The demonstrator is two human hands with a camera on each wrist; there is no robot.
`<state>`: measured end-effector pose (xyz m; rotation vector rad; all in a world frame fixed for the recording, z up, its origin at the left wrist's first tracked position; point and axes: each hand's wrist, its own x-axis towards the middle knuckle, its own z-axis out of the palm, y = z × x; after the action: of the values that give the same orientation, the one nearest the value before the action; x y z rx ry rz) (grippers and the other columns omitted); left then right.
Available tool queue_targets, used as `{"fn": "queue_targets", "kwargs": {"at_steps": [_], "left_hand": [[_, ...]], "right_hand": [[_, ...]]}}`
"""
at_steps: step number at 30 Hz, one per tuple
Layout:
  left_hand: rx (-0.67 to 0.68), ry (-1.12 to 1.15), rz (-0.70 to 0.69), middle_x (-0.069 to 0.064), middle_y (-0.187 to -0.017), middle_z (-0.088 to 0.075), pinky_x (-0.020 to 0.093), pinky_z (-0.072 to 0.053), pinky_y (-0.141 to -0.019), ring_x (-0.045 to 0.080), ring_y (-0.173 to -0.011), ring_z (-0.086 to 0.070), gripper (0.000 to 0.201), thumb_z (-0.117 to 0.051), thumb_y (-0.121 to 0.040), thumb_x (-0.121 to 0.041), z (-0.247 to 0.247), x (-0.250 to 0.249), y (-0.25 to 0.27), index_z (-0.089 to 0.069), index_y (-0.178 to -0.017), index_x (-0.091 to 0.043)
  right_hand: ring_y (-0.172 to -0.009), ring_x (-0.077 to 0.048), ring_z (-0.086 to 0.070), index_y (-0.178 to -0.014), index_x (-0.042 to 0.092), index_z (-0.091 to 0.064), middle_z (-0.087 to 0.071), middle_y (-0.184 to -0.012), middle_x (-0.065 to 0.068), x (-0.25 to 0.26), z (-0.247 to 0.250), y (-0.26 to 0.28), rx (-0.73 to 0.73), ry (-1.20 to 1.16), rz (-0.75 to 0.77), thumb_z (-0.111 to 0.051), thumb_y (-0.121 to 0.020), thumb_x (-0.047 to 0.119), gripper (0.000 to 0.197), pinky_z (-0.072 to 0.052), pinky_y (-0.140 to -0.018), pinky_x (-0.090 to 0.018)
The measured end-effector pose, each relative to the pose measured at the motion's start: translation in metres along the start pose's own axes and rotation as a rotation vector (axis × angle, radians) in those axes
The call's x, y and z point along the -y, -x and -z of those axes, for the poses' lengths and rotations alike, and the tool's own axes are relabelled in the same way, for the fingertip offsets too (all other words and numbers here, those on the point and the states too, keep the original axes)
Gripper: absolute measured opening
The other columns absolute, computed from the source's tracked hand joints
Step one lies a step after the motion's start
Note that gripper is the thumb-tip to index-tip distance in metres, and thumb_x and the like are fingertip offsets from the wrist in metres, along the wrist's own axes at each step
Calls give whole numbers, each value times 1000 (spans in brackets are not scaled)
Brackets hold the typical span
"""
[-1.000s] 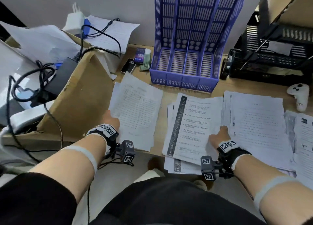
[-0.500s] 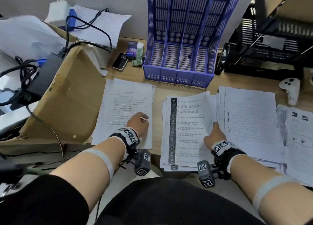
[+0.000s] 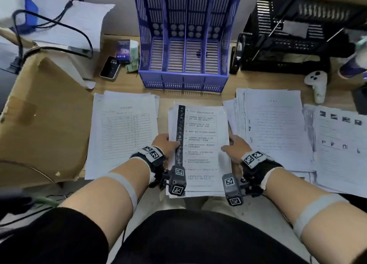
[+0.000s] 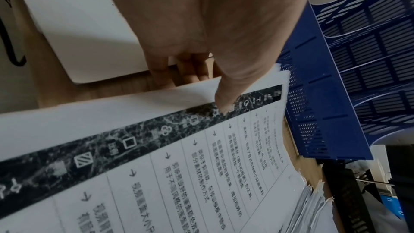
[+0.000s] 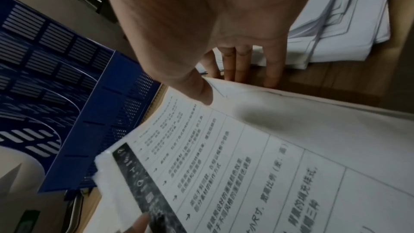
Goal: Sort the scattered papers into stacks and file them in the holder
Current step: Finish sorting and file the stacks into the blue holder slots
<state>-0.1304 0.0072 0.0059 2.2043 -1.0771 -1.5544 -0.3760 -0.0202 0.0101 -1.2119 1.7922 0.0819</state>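
Head view: both hands grip one stack of papers [image 3: 200, 144] at centre frame, lifted just above the wooden desk [image 3: 232, 81]. Left hand [image 3: 165, 143] grips the stack's left edge, thumb on the black printed strip; right hand [image 3: 234, 147] grips the right edge, thumb on top. The blue holder [image 3: 183, 79] stands directly above the stack in frame, upper centre — its slots hold no paper. A form stack [image 3: 123, 132] lies flat at left centre, a text stack [image 3: 276, 128] at right centre, and more sheets with small pictures [image 3: 341, 144] at the right edge. A cardboard box [image 3: 41, 120] fills the left side; a phone [image 3: 110, 67] and a white controller [image 3: 317, 85] lie on the desk near the holder.

Left wrist view: left hand [image 4: 212, 33] at top centre, thumb pressed on the black strip of the stack of papers [image 4: 201, 166], fingers [image 4: 190, 72] curled under the edge — grasping. The holder [image 4: 336, 112] fills the right of the frame.

Right wrist view: right hand [image 5: 201, 33] at top centre, thumb on the top sheet of the stack of papers [image 5: 257, 166], fingers [image 5: 235, 63] going beneath the edge — grasping. The holder [image 5: 100, 121] is at left; the text stack [image 5: 347, 24] at upper right.
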Motion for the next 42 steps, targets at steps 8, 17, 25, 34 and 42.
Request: {"fn": "queue_targets", "kwargs": {"at_steps": [8,17,25,34,42], "left_hand": [[-13,160,-159,6,-113,-68,42,-51,-94,27,-101,-63,35,-58,-88,-14,18,-30,15,-59,-123,-16],[-93,385,-559,-1,-115,-70,42,-54,-94,19,-111,-65,36,-53,-92,-10,66,-96,35,-57,-121,-31],[-154,473,-757,4,-124,-65,46,-49,-102,18,-119,-61,43,-67,-89,-11,74,-109,35,-51,-126,-26],[-72,89,-533,13,-125,-65,43,-47,-101,29,-118,-59,33,-55,-99,-23,60,-88,13,-59,-131,-14],[-251,208,-600,11,-111,-71,35,-52,-89,24,-101,-66,29,-51,-101,-25,102,-95,15,-69,-111,-4]], "right_hand": [[-107,-26,-60,-132,9,-48,-63,-120,-8,20,5,-2,-83,-281,-8,-67,-82,12,54,-46,-90,-32],[-88,-23,-61,-100,8,-62,-67,-91,-3,105,66,31,-425,-749,305,-55,-77,3,25,-49,-77,-34],[-105,-11,-64,-108,34,-66,-70,-107,9,123,55,68,-448,-772,565,-59,-81,12,36,-54,-90,-35],[-110,-29,-58,-118,18,-62,-65,-117,-10,93,37,57,-308,-491,271,-60,-86,16,32,-47,-96,-42],[-96,-26,-67,-99,14,-48,-61,-97,-5,133,53,55,-420,-369,249,-74,-71,54,55,-54,-77,-41]]}}
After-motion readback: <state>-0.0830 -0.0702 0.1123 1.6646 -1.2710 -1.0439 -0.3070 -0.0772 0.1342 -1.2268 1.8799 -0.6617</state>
